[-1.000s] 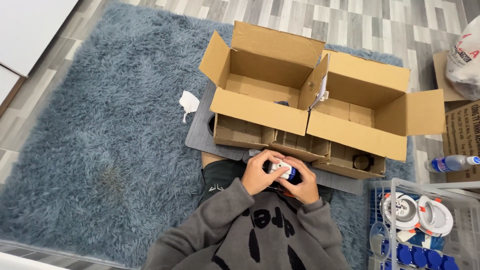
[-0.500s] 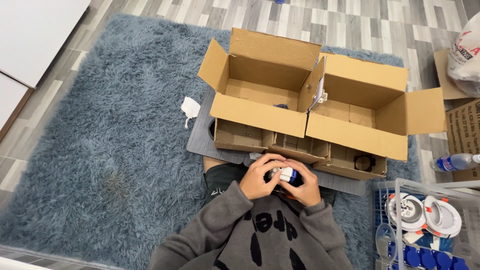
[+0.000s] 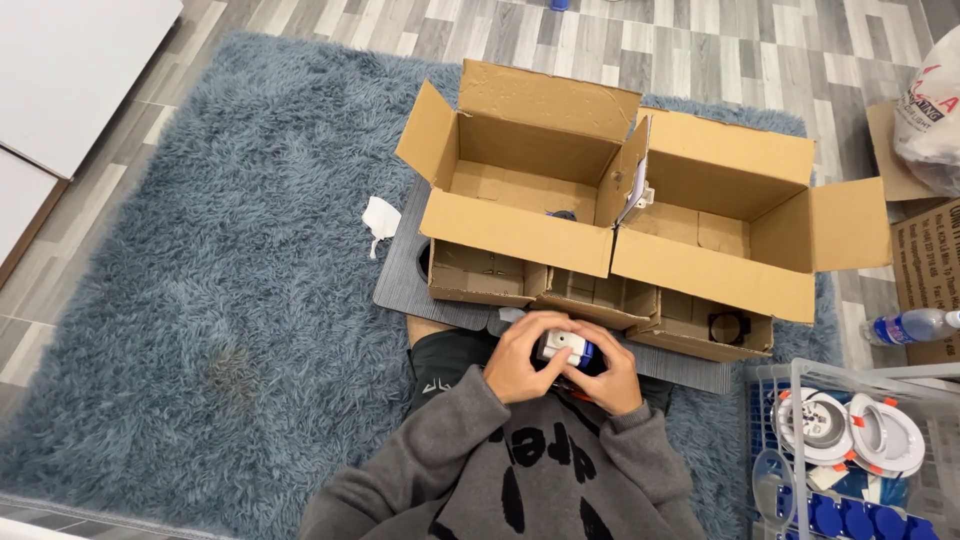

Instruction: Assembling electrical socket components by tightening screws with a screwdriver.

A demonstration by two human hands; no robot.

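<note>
**Small white and blue part being held in both hands in front of two open boxes**

A small white part [image 3: 560, 347] with a blue piece on one side is sitting between the person's two hands, close to the body and just in front of the two open cardboard boxes. The left hand [image 3: 524, 358] is curling over the part from its left side, fingers bent around it. The right hand [image 3: 603, 378] is cupping it from below and from the right. Both hands are closing narrowly on the part; what the fingers are doing to it is hidden.

As a judgement, the work is looking early: the left box [image 3: 520, 225] is showing mostly bare cardboard floor with only a small dark object near its right wall, and the right box [image 3: 715, 250] is also looking nearly bare. Just right of the boxes and nearer the person, a clear crate [image 3: 775, 440] is holding round white fittings [image 3: 850, 430] and blue pieces, seemingly still waiting.

The boxes' near flaps are folding down toward the hands, leaving little room in front. A dark mat [image 3: 400, 275] is lying under the boxes. Left of the boxes, the shaggy blue rug [image 3: 200, 300] is offering wide open room, apart from a crumpled white scrap [image 3: 380, 218]. Right of the boxes, a plastic bottle [image 3: 910, 326] is lying on its side.
</note>
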